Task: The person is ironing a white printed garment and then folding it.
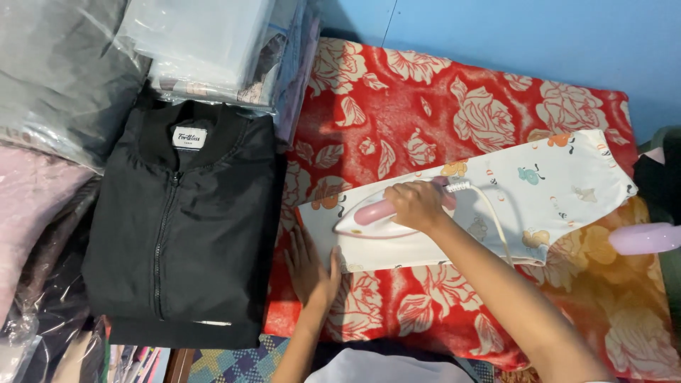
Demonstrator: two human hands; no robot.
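Note:
My right hand (415, 204) grips the pink handle of a white and pink clothes iron (369, 221). The iron rests on a white patterned garment (546, 191), its tip pointing left near the garment's left end. A white cord (496, 213) runs from the iron's back across the cloth. My left hand (311, 268) lies flat, fingers apart, on the red floral blanket (397, 99), touching the garment's lower left corner.
A folded black zip jacket (184, 227) lies left of the blanket. Plastic-wrapped clothes (206, 42) are stacked at the back left. A pink rounded object (645, 237) sits at the right edge. A blue wall (532, 35) is behind.

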